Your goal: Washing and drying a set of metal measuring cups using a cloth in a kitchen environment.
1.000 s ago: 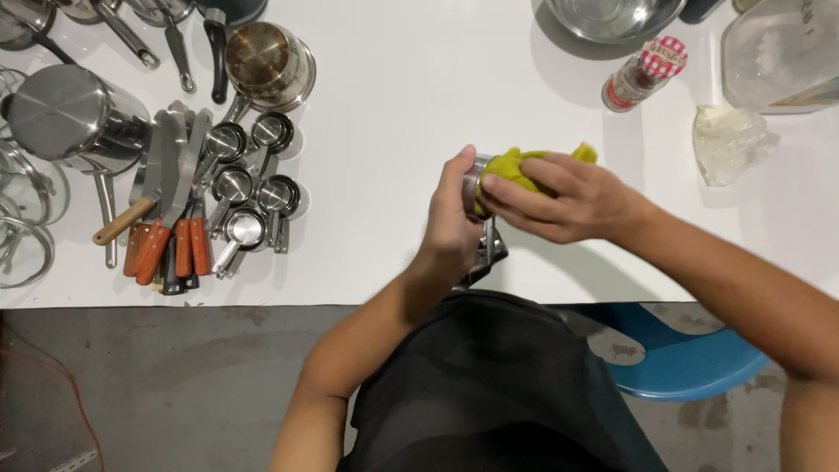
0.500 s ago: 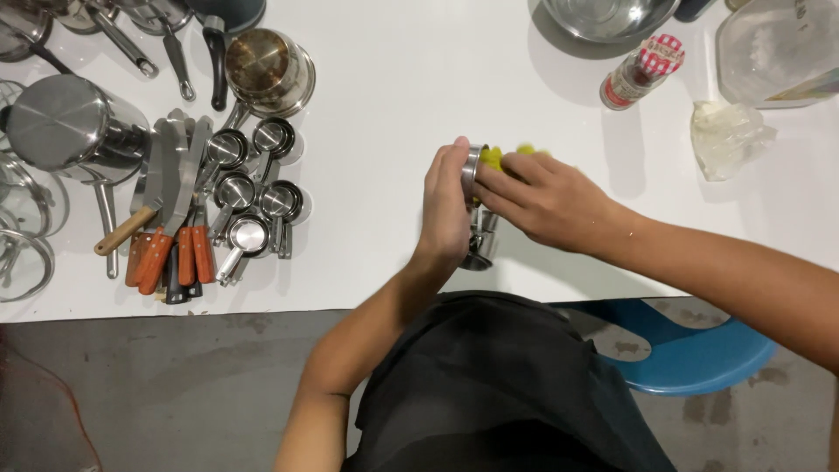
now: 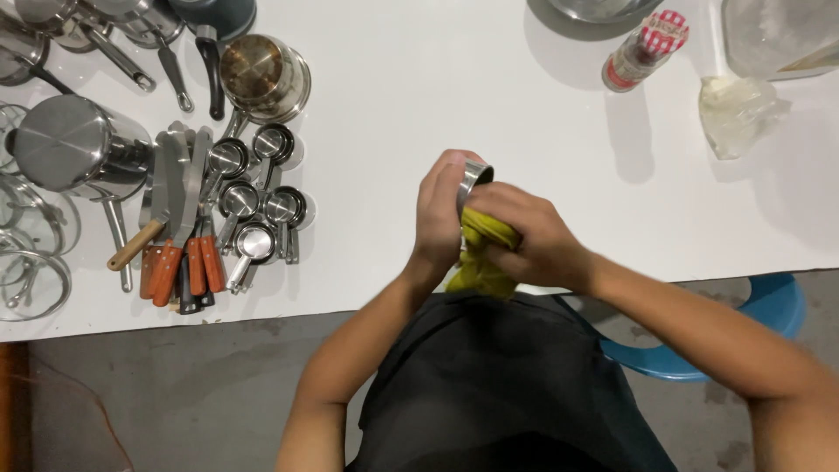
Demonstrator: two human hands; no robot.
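Observation:
My left hand (image 3: 441, 218) is wrapped around a small steel measuring cup (image 3: 473, 180), held over the front edge of the white table (image 3: 411, 96). Only the cup's rim shows past my fingers. My right hand (image 3: 529, 240) grips a yellow cloth (image 3: 482, 262) and presses it against the cup. The cloth bunches under my right palm and hangs down toward my body.
Several steel measuring cups (image 3: 253, 197) lie at the left, beside knives and spatulas with orange and wooden handles (image 3: 175, 253). Pots, pans (image 3: 262, 79) and glass lids (image 3: 31, 262) fill the far left. A checked-cap shaker (image 3: 642, 52), crumpled plastic (image 3: 734, 109) and a blue stool (image 3: 769, 306) are at right.
The cloth, earlier bunched on top of the cup, now hangs below my right hand. Both hands have shifted slightly while holding the cup and cloth together.

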